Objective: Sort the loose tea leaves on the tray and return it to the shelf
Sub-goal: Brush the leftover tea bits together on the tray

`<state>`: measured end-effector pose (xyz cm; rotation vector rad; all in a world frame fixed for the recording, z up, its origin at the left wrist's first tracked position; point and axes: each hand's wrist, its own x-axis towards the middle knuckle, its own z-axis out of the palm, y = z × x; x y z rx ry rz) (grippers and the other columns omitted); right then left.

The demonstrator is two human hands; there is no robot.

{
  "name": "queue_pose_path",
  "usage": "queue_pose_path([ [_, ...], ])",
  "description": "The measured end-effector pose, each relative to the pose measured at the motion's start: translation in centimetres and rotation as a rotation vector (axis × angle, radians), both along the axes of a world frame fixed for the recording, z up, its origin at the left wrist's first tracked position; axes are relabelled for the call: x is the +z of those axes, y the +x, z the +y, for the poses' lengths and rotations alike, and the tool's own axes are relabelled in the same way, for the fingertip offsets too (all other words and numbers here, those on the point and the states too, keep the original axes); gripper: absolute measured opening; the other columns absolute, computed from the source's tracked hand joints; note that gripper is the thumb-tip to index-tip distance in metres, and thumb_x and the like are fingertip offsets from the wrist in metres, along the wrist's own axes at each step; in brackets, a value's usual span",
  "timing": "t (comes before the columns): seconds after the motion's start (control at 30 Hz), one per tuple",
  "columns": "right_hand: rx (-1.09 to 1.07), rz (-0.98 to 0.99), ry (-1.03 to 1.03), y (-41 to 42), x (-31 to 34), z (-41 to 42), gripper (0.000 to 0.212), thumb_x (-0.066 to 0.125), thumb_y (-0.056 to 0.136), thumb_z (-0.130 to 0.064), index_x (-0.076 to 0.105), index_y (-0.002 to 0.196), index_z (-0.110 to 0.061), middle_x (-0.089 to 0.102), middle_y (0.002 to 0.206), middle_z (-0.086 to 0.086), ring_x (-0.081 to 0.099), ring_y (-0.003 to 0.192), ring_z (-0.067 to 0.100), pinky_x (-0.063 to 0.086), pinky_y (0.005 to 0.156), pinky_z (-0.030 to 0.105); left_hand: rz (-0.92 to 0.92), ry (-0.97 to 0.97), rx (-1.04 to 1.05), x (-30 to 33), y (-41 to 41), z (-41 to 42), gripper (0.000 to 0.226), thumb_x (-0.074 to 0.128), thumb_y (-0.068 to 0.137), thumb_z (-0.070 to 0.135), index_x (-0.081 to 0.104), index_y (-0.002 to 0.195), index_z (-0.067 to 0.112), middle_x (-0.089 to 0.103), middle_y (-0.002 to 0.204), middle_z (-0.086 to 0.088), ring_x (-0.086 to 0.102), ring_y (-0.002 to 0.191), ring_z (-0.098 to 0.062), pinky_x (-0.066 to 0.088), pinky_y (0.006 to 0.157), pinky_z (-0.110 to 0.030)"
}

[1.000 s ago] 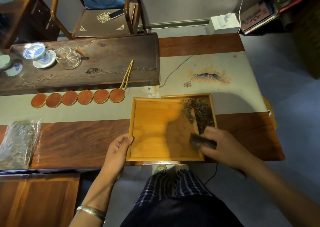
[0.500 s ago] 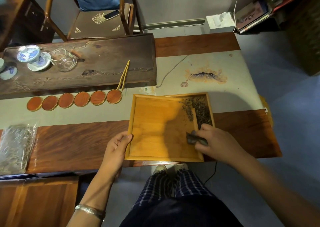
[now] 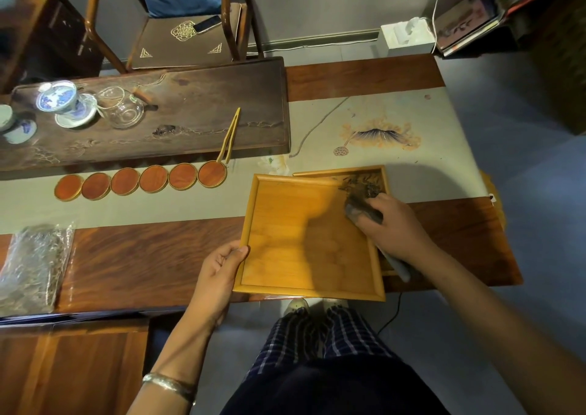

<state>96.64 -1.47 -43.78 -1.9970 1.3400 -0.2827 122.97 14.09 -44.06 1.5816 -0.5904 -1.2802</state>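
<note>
The left hand (image 3: 222,265) grips the near-left rim of the tray (image 3: 285,240), thumb on top of the edge, a metal bangle (image 3: 168,384) on its wrist; the right hand (image 3: 393,224) reaches across the tray's right side, its fingers curled round a dark brush (image 3: 361,210) whose head lies against the loose tea leaves (image 3: 364,186) heaped in the far-right corner; the brush handle juts out behind the wrist; the tray sits on the worktop (image 3: 142,256) at its near edge, partly on a pale runner (image 3: 364,119); at the left lies a clear bag of leaves (image 3: 31,265); farther, a row of round coasters (image 3: 139,181), tongs (image 3: 230,135), then a dark tea board (image 3: 190,110) bearing a glass pitcher (image 3: 123,108) and a lidded cup (image 3: 58,97); beyond, a chair (image 3: 187,34).
</note>
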Motion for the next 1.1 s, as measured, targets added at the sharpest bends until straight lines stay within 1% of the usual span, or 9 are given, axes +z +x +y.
queue_pose_path([
  [0.1, 0.035, -0.115, 0.060, -0.5, 1.9, 1.6, 0.029, 0.059, 0.088, -0.045, 0.060, 0.071, -0.022, 0.050, 0.075, -0.005, 0.050, 0.062, 0.008, 0.034, 0.050, 0.021, 0.033, 0.010, 0.047, 0.0, 0.0, -0.2, 0.023, 0.047, 0.098, 0.010, 0.066, 0.109, 0.002, 0.074, 0.091, -0.008, 0.070, 0.078, -0.012, 0.056, 0.066, -0.020],
  [0.2, 0.165, -0.089, 0.157, -1.7, 3.2, 4.2, 0.018, 0.061, 0.085, -0.047, 0.061, 0.072, -0.035, 0.052, 0.076, -0.009, 0.053, 0.062, 0.007, 0.038, 0.052, 0.018, 0.035, 0.014, 0.053, 0.0, 0.1, -0.6, 0.023, 0.047, 0.099, 0.010, 0.065, 0.110, 0.000, 0.074, 0.091, -0.009, 0.070, 0.077, -0.012, 0.056, 0.066, -0.020],
  [0.27, 0.228, -0.024, 0.174, -2.5, 3.4, 5.4, 0.012, 0.057, 0.084, -0.047, 0.066, 0.084, -0.039, 0.051, 0.078, -0.009, 0.052, 0.065, 0.006, 0.038, 0.053, 0.021, 0.022, 0.008, 0.040, 0.0, 0.2, -0.7, 0.022, 0.048, 0.098, 0.010, 0.067, 0.106, 0.004, 0.076, 0.088, -0.006, 0.071, 0.078, -0.012, 0.055, 0.066, -0.019],
  [0.33, 0.256, 0.042, 0.148, -2.9, 3.1, 5.9, 0.022, 0.052, 0.082, -0.047, 0.068, 0.096, -0.041, 0.050, 0.080, -0.008, 0.051, 0.066, 0.005, 0.038, 0.053, 0.024, 0.011, 0.000, 0.020, 0.0, 0.2, -0.6, 0.021, 0.049, 0.098, 0.010, 0.069, 0.104, 0.007, 0.076, 0.087, -0.004, 0.071, 0.078, -0.012, 0.055, 0.065, -0.019],
  [0.53, 0.158, 0.199, 0.001, -2.3, 0.7, 4.7, 0.024, 0.055, 0.087, -0.038, 0.065, 0.105, -0.027, 0.043, 0.081, -0.009, 0.047, 0.066, 0.004, 0.026, 0.048, 0.021, -0.026, -0.009, -0.039, -0.1, 0.2, -0.3, 0.023, 0.052, 0.096, 0.012, 0.074, 0.095, 0.018, 0.076, 0.087, -0.003, 0.070, 0.077, -0.011, 0.054, 0.065, -0.017],
  [0.73, 0.054, 0.232, -0.060, -0.7, -1.3, 1.3, 0.023, 0.052, 0.090, -0.033, 0.064, 0.099, -0.016, 0.042, 0.081, -0.005, 0.049, 0.067, 0.011, 0.029, 0.049, 0.023, -0.016, 0.020, -0.066, -0.3, 0.3, 0.1, 0.022, 0.054, 0.093, 0.017, 0.071, 0.101, 0.006, 0.075, 0.082, -0.006, 0.068, 0.071, -0.014, 0.053, 0.060, -0.019],
  [0.87, -0.041, 0.221, -0.069, 0.2, -2.4, -1.1, 0.026, 0.050, 0.093, -0.030, 0.062, 0.102, -0.010, 0.047, 0.091, 0.002, 0.051, 0.072, 0.018, 0.039, 0.054, 0.029, -0.017, 0.027, -0.066, -0.4, 0.2, 0.4, 0.023, 0.053, 0.095, 0.016, 0.070, 0.105, 0.004, 0.075, 0.086, -0.010, 0.069, 0.073, -0.015, 0.054, 0.062, -0.020],
  [1.03, -0.191, 0.045, -0.122, 0.5, -1.8, -1.4, 0.029, 0.049, 0.097, -0.034, 0.062, 0.108, -0.010, 0.047, 0.092, 0.001, 0.047, 0.074, 0.013, 0.031, 0.054, 0.022, 0.001, 0.042, -0.039, -0.4, 0.1, 0.3, 0.023, 0.051, 0.098, 0.013, 0.071, 0.104, 0.005, 0.075, 0.087, -0.011, 0.070, 0.072, -0.017, 0.054, 0.059, -0.021],
  [1.1, -0.144, -0.049, -0.139, 0.7, -0.9, -0.1, 0.022, 0.051, 0.096, -0.033, 0.063, 0.103, -0.015, 0.046, 0.087, -0.004, 0.047, 0.070, 0.008, 0.029, 0.053, 0.019, 0.001, 0.042, -0.034, -0.3, 0.3, 0.3, 0.022, 0.051, 0.098, 0.014, 0.072, 0.104, 0.007, 0.075, 0.088, -0.013, 0.070, 0.072, -0.018, 0.054, 0.057, -0.022],
])
